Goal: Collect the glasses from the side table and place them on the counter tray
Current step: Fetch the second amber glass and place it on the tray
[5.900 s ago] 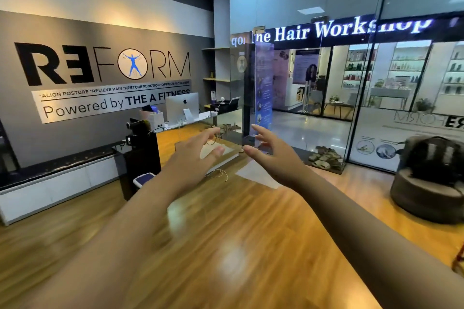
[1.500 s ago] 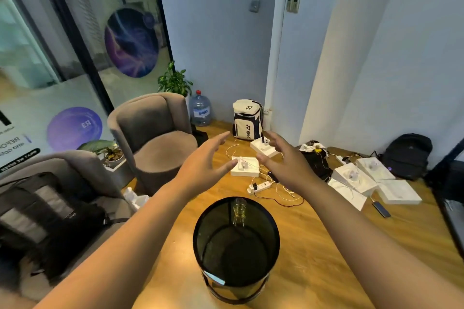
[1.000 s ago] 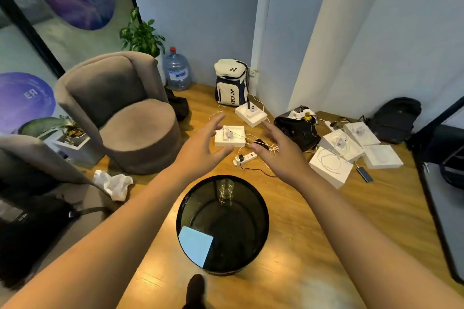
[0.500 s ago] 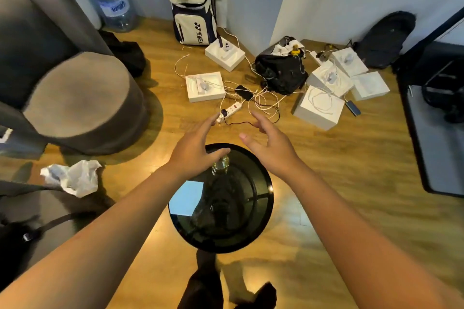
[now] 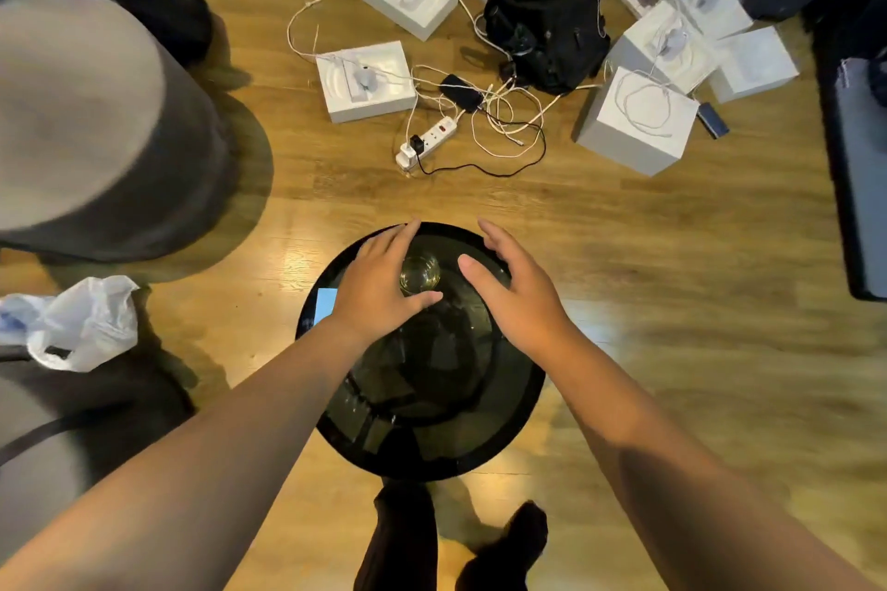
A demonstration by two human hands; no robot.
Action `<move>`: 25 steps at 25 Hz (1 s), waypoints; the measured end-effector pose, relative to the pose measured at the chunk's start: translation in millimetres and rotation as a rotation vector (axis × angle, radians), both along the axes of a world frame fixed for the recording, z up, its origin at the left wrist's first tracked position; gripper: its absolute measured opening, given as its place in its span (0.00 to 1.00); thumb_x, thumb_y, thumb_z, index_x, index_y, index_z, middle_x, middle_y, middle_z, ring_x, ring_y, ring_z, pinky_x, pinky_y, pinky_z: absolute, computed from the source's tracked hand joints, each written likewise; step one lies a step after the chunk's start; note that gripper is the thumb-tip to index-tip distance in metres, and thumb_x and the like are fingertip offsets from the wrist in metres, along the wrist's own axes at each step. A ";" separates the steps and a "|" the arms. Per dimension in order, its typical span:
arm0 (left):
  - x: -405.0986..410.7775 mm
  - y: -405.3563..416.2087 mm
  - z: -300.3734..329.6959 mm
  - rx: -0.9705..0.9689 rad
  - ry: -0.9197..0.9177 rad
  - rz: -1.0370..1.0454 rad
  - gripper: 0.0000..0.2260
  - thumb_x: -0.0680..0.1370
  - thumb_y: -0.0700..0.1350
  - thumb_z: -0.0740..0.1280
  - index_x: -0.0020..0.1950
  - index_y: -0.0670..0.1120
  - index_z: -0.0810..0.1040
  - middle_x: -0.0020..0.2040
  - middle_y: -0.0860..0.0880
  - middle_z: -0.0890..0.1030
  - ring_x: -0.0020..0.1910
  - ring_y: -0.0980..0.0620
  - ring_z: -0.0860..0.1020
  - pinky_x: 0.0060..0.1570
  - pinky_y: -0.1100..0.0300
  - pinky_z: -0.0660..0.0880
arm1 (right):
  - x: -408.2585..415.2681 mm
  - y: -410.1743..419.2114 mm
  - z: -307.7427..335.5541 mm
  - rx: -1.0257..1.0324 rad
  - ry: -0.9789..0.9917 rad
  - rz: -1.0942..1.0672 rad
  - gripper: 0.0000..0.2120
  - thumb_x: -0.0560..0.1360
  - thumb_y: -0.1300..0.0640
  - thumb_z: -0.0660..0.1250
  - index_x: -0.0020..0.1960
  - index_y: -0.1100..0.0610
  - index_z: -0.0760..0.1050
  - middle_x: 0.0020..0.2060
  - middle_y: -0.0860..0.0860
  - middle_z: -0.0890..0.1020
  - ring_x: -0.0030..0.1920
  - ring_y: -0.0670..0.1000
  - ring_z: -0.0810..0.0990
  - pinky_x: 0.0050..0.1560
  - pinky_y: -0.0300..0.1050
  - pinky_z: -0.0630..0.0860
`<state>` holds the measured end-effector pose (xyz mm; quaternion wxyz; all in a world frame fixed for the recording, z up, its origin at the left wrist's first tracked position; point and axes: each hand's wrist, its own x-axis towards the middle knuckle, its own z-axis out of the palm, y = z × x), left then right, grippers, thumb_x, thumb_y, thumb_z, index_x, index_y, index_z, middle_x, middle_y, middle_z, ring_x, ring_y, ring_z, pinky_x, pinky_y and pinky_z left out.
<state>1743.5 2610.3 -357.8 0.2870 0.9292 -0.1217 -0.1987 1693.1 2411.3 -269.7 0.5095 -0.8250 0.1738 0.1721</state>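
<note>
A clear drinking glass (image 5: 420, 274) stands upright on the far half of a round black glass side table (image 5: 509, 427), seen from straight above. My left hand (image 5: 379, 288) curls around the glass from the left, thumb below it and fingers beyond it, still apart. I cannot tell whether it touches the glass. My right hand (image 5: 516, 290) hovers open just right of the glass, fingers spread over the tabletop. No other glass shows on the table, and no counter tray is in view.
A grey armchair (image 5: 96, 110) fills the left. On the wooden floor beyond the table lie white boxes (image 5: 367, 82), a power strip (image 5: 427, 142) with tangled cables, a black bag (image 5: 547, 38) and a white plastic bag (image 5: 81, 322). My feet (image 5: 504, 542) stand just below the table.
My view has tilted down and closed in until it looks straight onto the table. Both hands have lowered over the tabletop and come in around the glass.
</note>
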 end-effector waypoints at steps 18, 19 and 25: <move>5.6 -41.9 -128.0 0.161 0.087 0.102 0.43 0.75 0.50 0.78 0.84 0.58 0.57 0.85 0.48 0.53 0.84 0.42 0.51 0.74 0.42 0.67 | -17.1 -22.3 -104.8 0.040 0.078 -0.136 0.30 0.82 0.39 0.66 0.82 0.40 0.62 0.79 0.42 0.68 0.77 0.43 0.66 0.74 0.45 0.65; 6.2 -41.4 -129.7 0.159 0.089 0.111 0.41 0.75 0.50 0.78 0.83 0.57 0.60 0.84 0.48 0.56 0.82 0.41 0.55 0.72 0.42 0.70 | -16.7 -23.0 -104.4 0.041 0.083 -0.144 0.31 0.82 0.39 0.66 0.82 0.40 0.62 0.79 0.41 0.68 0.77 0.43 0.66 0.74 0.45 0.65; 9.3 -36.0 -100.9 0.127 0.102 0.095 0.36 0.72 0.51 0.80 0.77 0.58 0.68 0.74 0.50 0.67 0.72 0.43 0.70 0.59 0.46 0.79 | -20.1 -24.9 -83.7 0.066 0.133 -0.257 0.29 0.83 0.39 0.64 0.82 0.41 0.63 0.79 0.44 0.68 0.77 0.46 0.67 0.75 0.50 0.68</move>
